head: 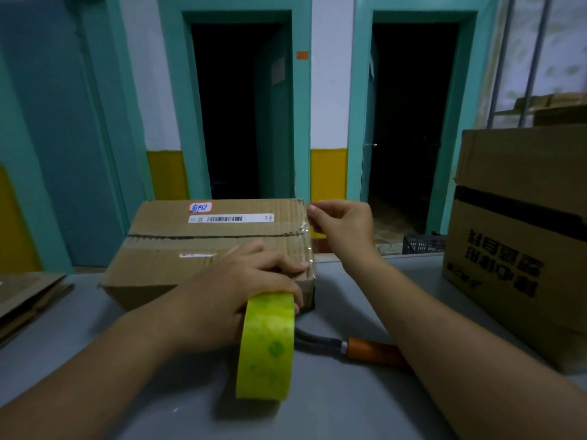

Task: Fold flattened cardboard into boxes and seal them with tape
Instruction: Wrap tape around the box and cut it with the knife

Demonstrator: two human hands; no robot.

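Resting on a grey counter (349,408) between a tall printed carton (514,242) at right and flattened cardboard (28,293) at left, a closed box (178,265) is steadied by the left hand (235,290), which grips a green tape roll (266,344), while the right hand (346,227) pinches clear tape (306,239) taut over its right edge for sealing; a knife (371,350) lies near.

- The tape roll (266,346) is bright yellow-green, mottled with darker green round spots.
- The tape strip (304,239) is clear and glossy.
- The box (165,265) is plain brown cardboard. Its label (230,218) is white with a black barcode, and its sticker (200,207) is red-edged with blue handwriting.
- The large box (508,173) is brown with black printed characters and a black band.
- The table (349,408) is grey.
- The knife (373,352) has an orange handle.
- The door frames (171,90) are teal.
- The wall (328,90) is white above a yellow band.
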